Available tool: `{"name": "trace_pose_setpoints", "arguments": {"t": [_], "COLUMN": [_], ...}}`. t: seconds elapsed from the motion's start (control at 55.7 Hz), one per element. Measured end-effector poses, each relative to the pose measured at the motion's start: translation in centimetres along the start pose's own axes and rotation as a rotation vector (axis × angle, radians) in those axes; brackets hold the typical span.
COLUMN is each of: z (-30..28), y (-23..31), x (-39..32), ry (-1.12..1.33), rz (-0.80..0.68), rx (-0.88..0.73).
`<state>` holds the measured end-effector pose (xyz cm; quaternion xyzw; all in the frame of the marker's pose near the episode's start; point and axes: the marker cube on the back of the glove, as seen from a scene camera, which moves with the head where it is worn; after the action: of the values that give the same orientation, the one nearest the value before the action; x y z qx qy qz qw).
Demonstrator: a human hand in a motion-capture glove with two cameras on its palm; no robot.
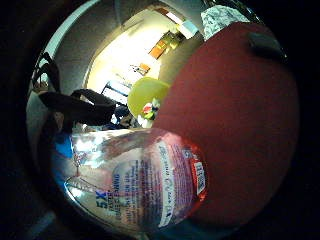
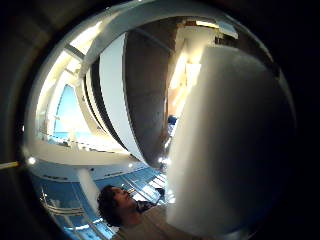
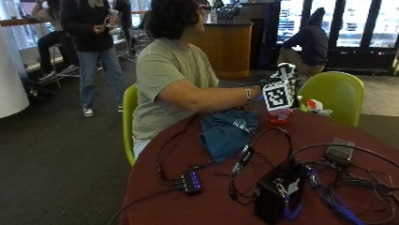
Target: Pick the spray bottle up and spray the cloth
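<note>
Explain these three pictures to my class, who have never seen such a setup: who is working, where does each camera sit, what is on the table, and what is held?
No robot: a person sits at a round red table. The outside view shows everything. The two round views come from cameras on the palm of the gloved right hand. On the table lie a blue cloth, cables and small black boxes. The hand seems to hold the spray bottle, which fills the little-finger view; the marker hides the fingers.

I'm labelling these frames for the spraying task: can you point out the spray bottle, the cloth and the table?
Clear pink-tinted plastic spray bottle point(image 1: 145, 180): little finger side palm view, on its printed label.
Crumpled dark blue cloth point(image 3: 225, 132): outside view, middle of its folds.
Round dark red table point(image 3: 212, 201): outside view, bare top near the front edge.
</note>
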<state>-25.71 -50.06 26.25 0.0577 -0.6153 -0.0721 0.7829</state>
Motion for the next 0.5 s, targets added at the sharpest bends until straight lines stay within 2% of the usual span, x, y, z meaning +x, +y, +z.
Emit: {"name": "trace_pose_setpoints", "arguments": {"t": [0.036, 0.108, 0.198, 0.287, 0.503], "z": [0.0, 0.4, 0.2, 0.5, 0.3], "y": [0.0, -1.3, 0.2, -1.4, -0.6], "x": [0.5, -0.3, 1.7, -0.7, -0.8], "ry": [0.032, -0.04, 0.09, -0.077, -0.06], "rz": [-0.006, -0.016, -0.023, -0.014, 0.039], "rx": [-0.024, 0.044, -0.094, 0.025, -0.023]}}
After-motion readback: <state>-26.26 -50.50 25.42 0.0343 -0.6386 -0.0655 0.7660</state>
